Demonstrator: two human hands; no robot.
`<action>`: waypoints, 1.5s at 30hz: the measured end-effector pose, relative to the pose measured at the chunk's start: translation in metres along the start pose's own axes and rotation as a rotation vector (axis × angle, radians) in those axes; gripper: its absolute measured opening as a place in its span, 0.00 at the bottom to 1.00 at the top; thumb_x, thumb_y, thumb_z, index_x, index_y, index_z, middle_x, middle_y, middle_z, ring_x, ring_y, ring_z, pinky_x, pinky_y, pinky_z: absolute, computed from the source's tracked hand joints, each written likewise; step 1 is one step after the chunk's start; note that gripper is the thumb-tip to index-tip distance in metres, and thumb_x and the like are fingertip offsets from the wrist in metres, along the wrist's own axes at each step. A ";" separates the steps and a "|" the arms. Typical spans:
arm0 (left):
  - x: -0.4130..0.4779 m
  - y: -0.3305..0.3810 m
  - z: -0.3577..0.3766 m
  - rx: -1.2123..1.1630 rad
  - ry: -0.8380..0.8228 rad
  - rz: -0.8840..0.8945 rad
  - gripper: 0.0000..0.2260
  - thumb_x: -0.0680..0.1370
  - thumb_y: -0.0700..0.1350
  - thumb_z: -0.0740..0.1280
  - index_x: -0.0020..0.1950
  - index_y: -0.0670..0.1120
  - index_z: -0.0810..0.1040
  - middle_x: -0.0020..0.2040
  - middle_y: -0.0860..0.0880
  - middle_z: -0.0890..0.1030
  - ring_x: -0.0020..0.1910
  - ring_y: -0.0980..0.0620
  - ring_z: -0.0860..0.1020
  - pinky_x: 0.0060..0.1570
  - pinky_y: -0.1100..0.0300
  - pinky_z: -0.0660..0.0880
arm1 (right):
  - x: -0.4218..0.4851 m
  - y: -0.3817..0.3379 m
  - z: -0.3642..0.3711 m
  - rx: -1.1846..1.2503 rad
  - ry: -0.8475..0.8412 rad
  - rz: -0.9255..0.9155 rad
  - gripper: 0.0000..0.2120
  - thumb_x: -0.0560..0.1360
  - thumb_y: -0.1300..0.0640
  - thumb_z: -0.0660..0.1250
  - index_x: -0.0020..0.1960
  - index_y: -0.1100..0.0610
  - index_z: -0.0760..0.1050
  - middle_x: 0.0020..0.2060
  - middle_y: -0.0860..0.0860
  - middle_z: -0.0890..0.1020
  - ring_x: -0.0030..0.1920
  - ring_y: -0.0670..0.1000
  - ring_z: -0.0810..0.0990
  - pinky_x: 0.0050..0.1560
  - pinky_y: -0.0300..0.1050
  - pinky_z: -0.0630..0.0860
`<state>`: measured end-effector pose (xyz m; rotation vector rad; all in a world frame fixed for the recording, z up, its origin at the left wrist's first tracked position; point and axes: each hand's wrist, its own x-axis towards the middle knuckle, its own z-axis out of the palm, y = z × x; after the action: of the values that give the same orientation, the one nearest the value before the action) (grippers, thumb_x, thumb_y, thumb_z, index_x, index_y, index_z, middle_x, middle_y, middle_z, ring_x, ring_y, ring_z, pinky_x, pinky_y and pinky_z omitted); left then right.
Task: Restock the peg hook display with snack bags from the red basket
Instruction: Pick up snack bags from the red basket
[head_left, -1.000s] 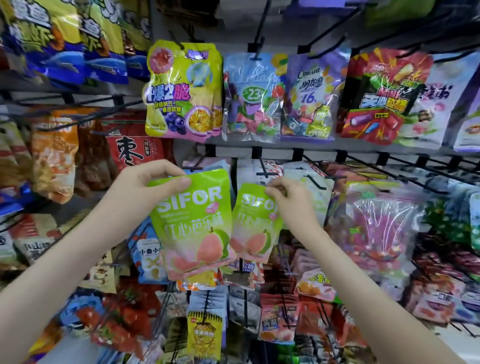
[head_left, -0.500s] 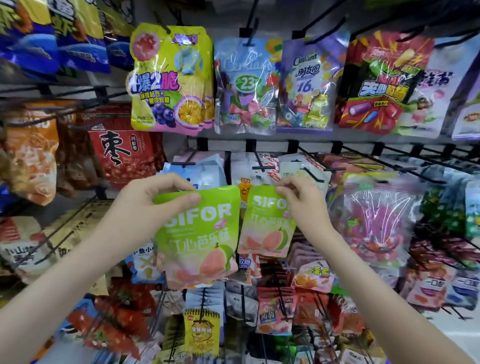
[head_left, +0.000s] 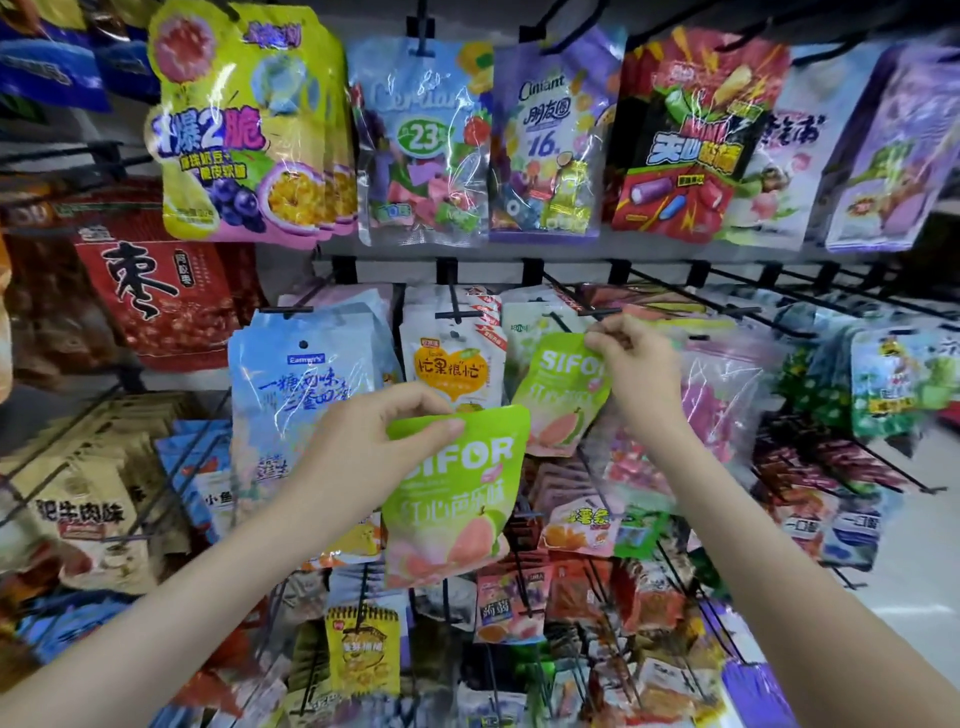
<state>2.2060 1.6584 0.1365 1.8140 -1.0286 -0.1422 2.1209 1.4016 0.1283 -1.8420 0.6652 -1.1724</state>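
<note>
The right hand pinches the top of a green SIFOR guava bag just below a peg hook; it looks not yet hung. The left hand pinches a second SIFOR bag, lower, waiting its turn. The red basket is out of view.

Two green SIFOR bags, two grips.

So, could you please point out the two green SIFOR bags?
Left-hand SIFOR bag (head_left: 457, 499): head view, middle of its front.
Right-hand SIFOR bag (head_left: 563, 395): head view, middle of its front.
</note>
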 end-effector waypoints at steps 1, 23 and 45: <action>0.000 -0.002 0.003 0.011 0.005 0.002 0.04 0.72 0.51 0.72 0.37 0.56 0.80 0.40 0.65 0.81 0.39 0.70 0.76 0.38 0.72 0.67 | 0.001 0.001 -0.001 0.013 -0.013 0.004 0.07 0.73 0.63 0.68 0.40 0.53 0.77 0.37 0.49 0.80 0.31 0.36 0.75 0.25 0.25 0.67; 0.014 -0.012 0.034 0.124 0.104 -0.065 0.03 0.73 0.55 0.70 0.40 0.59 0.79 0.43 0.69 0.80 0.44 0.65 0.78 0.44 0.72 0.71 | 0.029 0.019 0.019 0.049 -0.292 0.018 0.22 0.75 0.74 0.54 0.52 0.48 0.72 0.46 0.45 0.77 0.46 0.43 0.75 0.48 0.38 0.71; 0.066 -0.023 0.090 0.819 0.062 0.245 0.31 0.78 0.52 0.64 0.77 0.48 0.55 0.77 0.40 0.51 0.76 0.41 0.50 0.73 0.46 0.49 | -0.008 -0.009 -0.015 -0.223 -0.148 -0.001 0.10 0.77 0.56 0.65 0.53 0.62 0.78 0.48 0.58 0.77 0.36 0.53 0.78 0.27 0.34 0.75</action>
<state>2.2144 1.5518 0.0965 2.3567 -1.3712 0.5595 2.1040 1.4073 0.1355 -2.0926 0.7335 -0.9826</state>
